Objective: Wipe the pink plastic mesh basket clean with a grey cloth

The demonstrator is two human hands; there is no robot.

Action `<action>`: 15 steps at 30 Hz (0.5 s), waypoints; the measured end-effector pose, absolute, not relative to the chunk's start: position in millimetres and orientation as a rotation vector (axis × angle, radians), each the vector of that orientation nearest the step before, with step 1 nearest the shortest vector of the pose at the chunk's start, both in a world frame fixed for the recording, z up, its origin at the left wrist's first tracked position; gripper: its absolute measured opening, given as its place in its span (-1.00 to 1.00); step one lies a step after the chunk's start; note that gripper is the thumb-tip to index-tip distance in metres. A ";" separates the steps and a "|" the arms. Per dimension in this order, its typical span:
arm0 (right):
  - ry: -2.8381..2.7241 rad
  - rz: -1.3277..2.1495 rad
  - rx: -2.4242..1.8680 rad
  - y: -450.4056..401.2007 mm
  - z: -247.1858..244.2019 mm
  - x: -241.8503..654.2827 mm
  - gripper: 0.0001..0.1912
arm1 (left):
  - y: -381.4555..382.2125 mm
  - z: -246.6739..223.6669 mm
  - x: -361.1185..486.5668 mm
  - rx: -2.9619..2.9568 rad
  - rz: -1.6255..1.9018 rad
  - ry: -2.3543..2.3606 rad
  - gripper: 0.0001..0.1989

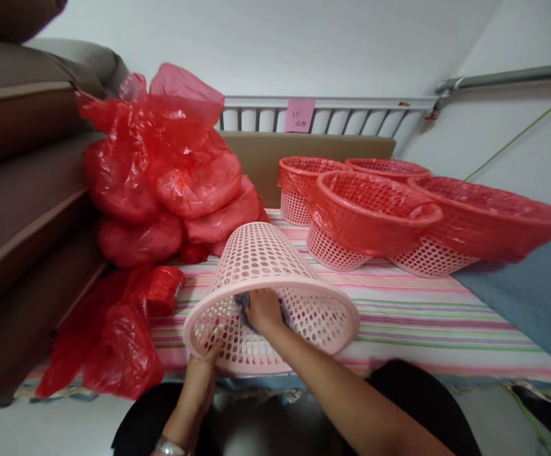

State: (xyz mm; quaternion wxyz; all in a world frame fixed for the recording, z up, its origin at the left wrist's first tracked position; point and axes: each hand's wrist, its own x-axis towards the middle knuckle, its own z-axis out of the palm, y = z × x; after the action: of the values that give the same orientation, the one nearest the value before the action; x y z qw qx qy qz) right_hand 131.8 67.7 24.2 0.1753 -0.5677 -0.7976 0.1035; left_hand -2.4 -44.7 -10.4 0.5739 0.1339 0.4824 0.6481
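A pink perforated plastic wastebasket (268,253) lies on its side on the striped cloth, its wide mouth facing me. My left hand (206,358) grips the lower left of its rim, with the fingers inside and partly hidden. Reaching in through the mouth, my right hand (265,311) is closed on a bunched grey-blue cloth (244,310), which presses against the inner wall. Part of that cloth is covered by my fingers.
Several wastebaskets lined with red plastic bags (375,218) stand upright at the right. Stuffed red plastic bags (175,164) are heaped at the left, near a roll of red bags (165,288). Brown cushions (23,209) are stacked far left. A pink note (299,115) hangs on the radiator (365,120).
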 end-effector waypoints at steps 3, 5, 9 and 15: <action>-2.430 0.265 -1.564 12.0 14.6 143.8 -0.65 | -52.9 -11.6 3.8 0.291 1.532 1.063 -0.16; -2.432 0.316 -1.562 -15.7 10.6 156.9 -0.64 | -60.4 -17.4 13.9 0.273 1.537 1.017 -0.20; -2.331 0.380 -1.683 -32.7 9.7 175.4 -0.60 | -70.9 -36.4 38.2 0.247 1.526 0.948 -0.28; -2.142 0.260 -1.651 24.4 5.5 162.8 -0.54 | -63.9 -49.1 49.1 0.221 1.478 1.018 -0.31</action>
State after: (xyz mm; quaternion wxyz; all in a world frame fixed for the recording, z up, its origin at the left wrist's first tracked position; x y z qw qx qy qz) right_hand 162.8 24.4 5.5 0.2105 -0.5941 -0.7707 0.0935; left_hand 49.1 -63.9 -49.1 0.6184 0.0959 0.4425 0.6424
